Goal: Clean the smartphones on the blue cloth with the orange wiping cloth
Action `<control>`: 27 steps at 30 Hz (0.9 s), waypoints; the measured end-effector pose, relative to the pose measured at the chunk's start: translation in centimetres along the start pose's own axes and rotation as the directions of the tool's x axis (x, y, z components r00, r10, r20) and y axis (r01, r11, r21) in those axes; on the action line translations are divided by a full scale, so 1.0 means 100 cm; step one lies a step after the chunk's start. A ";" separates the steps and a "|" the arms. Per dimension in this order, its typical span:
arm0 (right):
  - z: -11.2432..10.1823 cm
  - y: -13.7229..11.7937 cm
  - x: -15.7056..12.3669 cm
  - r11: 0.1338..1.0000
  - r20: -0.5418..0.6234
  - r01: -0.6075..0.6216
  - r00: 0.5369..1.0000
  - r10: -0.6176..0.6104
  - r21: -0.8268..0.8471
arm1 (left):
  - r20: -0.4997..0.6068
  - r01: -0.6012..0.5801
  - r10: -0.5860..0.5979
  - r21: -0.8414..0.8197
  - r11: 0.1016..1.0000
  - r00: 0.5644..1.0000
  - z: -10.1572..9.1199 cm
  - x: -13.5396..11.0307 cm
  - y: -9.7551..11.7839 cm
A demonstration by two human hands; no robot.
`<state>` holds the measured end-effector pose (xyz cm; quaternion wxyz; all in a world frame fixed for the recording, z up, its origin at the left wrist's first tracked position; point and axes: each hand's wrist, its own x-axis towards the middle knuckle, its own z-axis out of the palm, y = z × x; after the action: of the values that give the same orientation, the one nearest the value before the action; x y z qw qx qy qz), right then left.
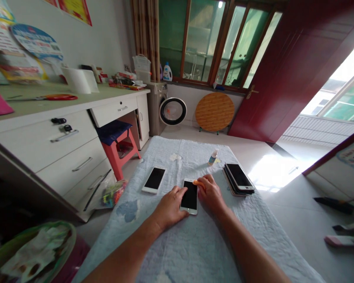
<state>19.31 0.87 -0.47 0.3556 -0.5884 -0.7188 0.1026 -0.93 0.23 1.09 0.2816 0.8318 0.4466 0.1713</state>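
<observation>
Nearest me on the pale-blue quilted cloth [179,255], the left hand [171,207] grips a white, black-screened phone [190,198] along its left edge, thumb and fingers apart. The right hand [211,193] pinches a small orange tool [198,183] at the phone's far right corner; that work looks under way, unfinished. Farther off lie another white phone [154,179], left, and a stack of phones [238,177], right; whether either is done, I can't tell. Beyond stands a small labelled spray bottle [212,158].
</observation>
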 end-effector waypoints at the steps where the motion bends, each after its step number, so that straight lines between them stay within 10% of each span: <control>1: 0.001 0.000 0.001 1.000 0.027 -0.004 1.000 0.005 -0.027 | -0.014 0.001 -0.001 0.005 1.000 1.000 0.002 0.000 0.000; 13: -0.019 -0.021 -0.006 0.991 0.355 0.116 0.931 -0.088 -0.059 | -0.063 0.011 -0.008 0.062 0.998 0.998 0.007 0.000 0.004; 22: -0.049 -0.037 -0.009 0.968 0.652 0.178 0.715 -0.252 0.180 | -0.094 -0.009 0.019 0.110 0.994 0.995 0.012 0.000 0.000; 27: -0.040 -0.028 -0.007 0.991 0.548 0.110 0.826 -0.132 0.072 | -0.033 -0.010 0.017 0.187 0.982 0.999 0.008 -0.001 0.004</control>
<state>19.73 -1.70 3.75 0.1504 -0.4805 -0.8245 0.2585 -0.24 -0.26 0.70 0.1936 0.8545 0.4598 0.1447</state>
